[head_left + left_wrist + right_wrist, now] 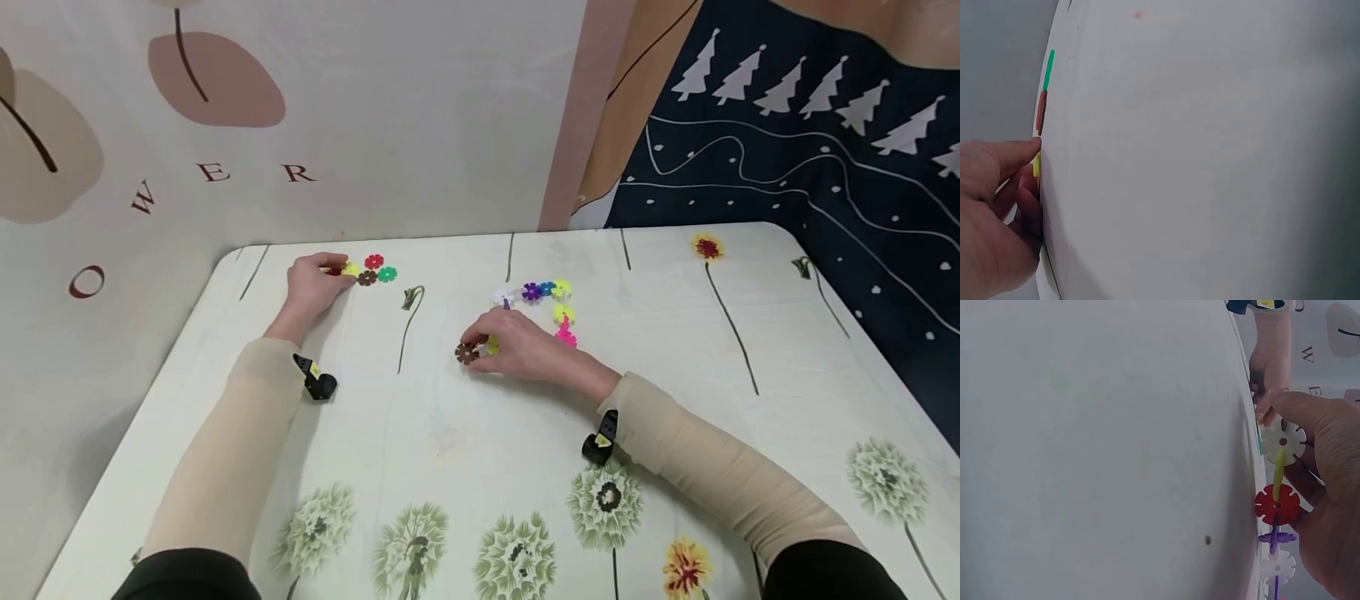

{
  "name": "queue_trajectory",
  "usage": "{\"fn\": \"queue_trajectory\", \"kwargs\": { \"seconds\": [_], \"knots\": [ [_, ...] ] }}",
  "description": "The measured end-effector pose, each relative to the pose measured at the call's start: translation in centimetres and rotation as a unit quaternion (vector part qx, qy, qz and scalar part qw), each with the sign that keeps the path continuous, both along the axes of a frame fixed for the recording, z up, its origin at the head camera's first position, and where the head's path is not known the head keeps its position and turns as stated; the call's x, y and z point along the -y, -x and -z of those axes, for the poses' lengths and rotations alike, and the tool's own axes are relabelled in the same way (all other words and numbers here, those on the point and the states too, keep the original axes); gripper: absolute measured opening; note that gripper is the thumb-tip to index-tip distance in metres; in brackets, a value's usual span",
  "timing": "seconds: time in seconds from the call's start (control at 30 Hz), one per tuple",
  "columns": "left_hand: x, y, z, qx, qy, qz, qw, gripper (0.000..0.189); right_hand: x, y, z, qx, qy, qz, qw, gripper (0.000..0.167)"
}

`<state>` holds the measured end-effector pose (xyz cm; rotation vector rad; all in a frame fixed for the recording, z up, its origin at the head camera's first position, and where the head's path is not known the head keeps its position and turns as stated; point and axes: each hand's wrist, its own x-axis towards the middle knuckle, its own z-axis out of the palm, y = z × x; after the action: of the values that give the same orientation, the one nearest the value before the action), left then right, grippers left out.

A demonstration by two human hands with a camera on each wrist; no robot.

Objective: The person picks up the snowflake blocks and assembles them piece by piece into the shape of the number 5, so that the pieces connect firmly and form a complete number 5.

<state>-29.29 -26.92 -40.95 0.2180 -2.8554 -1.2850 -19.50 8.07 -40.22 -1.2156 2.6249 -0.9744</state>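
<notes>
At the table's back left, my left hand (318, 279) has its thumb and fingertips at opposite sides of a yellow notched plastic disc (351, 269). A dark red disc shows partly under those fingers. Just beyond lie a brown disc (367, 277), a red disc (374, 262) and a green disc (387, 273). Near the middle, my right hand (517, 343) grips a chain of interlocked notched discs by its near end. That end carries a brown disc (467, 354); a white disc (1283, 442), a red disc (1277, 504) and a purple disc (1277, 537) follow. My palm hides part of the chain.
The rest of the chain curves on the table behind my right hand, with a dark purple disc (532, 291), yellow disc (564, 313) and pink disc (566, 333). A flower-printed cloth (450, 450) covers the table. Printed curtains (420, 125) hang along the back and right.
</notes>
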Motion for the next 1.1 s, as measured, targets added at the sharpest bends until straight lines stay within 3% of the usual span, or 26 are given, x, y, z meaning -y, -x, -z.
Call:
{"fn": "queue_trajectory", "kwargs": {
  "seconds": [0.2,0.5,0.77,1.1],
  "knots": [
    [0.2,-0.3,0.0,0.017,-0.001,0.004,0.9998,0.046,-0.1,0.0,0.1,0.005,0.004,-0.003,1.0000,0.031],
    [0.6,-1.6,-0.3,0.010,0.011,0.041,0.9990,0.034,-0.2,0.0,0.1,0.001,0.009,-0.002,1.0000,0.032],
    [-0.1,-3.0,-1.0,0.042,-0.045,0.071,0.9956,0.029,-0.3,0.1,0.0,-0.004,0.008,-0.002,1.0000,0.032],
    [-3.1,-4.9,-1.3,0.059,-0.108,0.156,0.9800,0.028,-0.2,0.1,0.1,-0.003,0.011,-0.002,0.9999,0.032]
  ]
}}
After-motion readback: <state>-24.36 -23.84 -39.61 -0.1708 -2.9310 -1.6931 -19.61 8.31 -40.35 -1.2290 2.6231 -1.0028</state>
